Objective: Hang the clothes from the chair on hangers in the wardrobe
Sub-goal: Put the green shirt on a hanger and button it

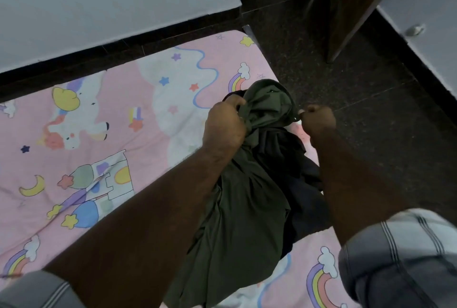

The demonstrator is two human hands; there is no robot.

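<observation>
An olive-green garment [237, 198] hangs bunched in front of me above the bed's right edge. My left hand [223, 124] grips its gathered top, fingers curled into the cloth. My right hand [317, 119] is fisted and pinches the other side of the same top edge at a small loop. A darker, near-black garment [304, 184] lies partly under the green one, between my forearms. No hanger, chair or wardrobe rail is in sight.
A bed with a pink unicorn-and-rainbow sheet [103, 114] fills the left and bottom. Dark speckled floor [371, 90] lies to the right. A brown wooden door panel [351, 5] stands open at top right, beside a white wall [425, 10] with a round metal fitting.
</observation>
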